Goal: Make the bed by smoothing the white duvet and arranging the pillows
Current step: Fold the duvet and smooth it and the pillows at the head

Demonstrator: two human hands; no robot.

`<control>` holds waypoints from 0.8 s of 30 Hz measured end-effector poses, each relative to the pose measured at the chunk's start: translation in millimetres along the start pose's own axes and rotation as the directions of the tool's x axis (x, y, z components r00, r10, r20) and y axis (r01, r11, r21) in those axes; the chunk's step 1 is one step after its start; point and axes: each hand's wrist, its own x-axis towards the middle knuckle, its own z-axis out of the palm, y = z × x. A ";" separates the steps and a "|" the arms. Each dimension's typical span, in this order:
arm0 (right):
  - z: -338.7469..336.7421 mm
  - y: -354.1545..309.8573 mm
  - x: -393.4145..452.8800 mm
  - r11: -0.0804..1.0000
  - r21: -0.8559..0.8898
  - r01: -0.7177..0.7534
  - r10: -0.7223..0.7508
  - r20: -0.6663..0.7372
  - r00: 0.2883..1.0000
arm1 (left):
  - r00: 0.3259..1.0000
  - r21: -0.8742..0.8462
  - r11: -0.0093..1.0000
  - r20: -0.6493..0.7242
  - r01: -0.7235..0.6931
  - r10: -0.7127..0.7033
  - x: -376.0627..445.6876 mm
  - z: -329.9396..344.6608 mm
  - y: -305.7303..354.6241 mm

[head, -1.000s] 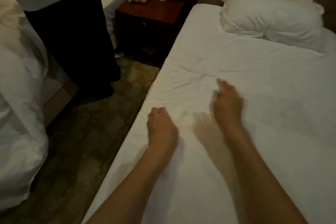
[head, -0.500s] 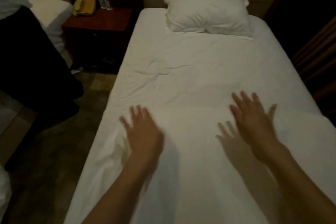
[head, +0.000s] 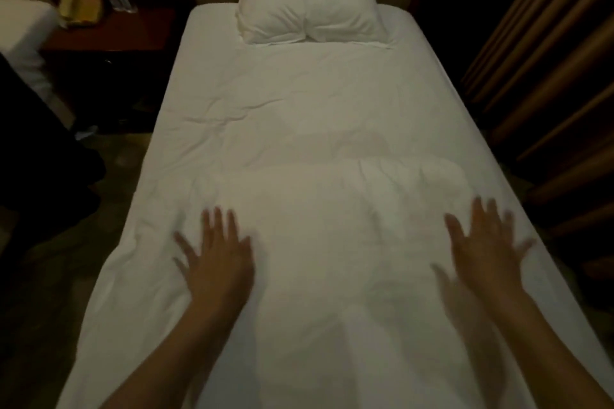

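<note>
bare forearms, no sleeves, two hands

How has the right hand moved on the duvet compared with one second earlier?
Yes. The right hand has moved toward the bed's right edge, away from the creases on the duvet, and its fingers are now spread.

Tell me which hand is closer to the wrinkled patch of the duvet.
The left hand: creases fan out beside it on the duvet. The right hand lies over smoother fabric.
</note>
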 end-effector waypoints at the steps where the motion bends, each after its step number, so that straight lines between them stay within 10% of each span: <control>1: -4.2 -19.6 -17.7 0.988 0.093 0.123 -0.109 -0.148 0.983 | 0.996 -0.039 0.997 -0.061 -0.071 0.069 -15.4 -6.5 16.0; 3: 7.4 -49.1 -54.6 0.914 0.073 0.400 -0.362 -0.299 0.883 | 0.979 -0.080 0.980 -0.111 -0.181 0.172 -45.4 -1.8 43.0; 5: 53.0 -48.5 -87.9 0.833 -0.018 0.553 -0.552 -0.102 0.828 | 0.980 -0.079 0.977 0.027 -0.196 0.198 -70.9 13.5 51.5; 8: 110.2 6.1 -107.5 0.872 -0.094 0.480 -0.464 0.149 0.873 | 0.962 -0.063 0.981 0.195 -0.183 0.192 -105.8 46.5 30.2; 18: 84.7 59.7 -167.0 0.843 -0.141 0.520 -0.522 0.022 0.853 | 0.995 0.103 0.995 0.096 -0.016 0.006 -160.2 31.2 -56.5; 24: 111.8 130.6 -185.7 0.830 -0.196 0.522 -0.483 0.215 0.849 | 0.969 -0.013 0.995 0.228 0.097 -0.091 -205.4 61.2 -107.9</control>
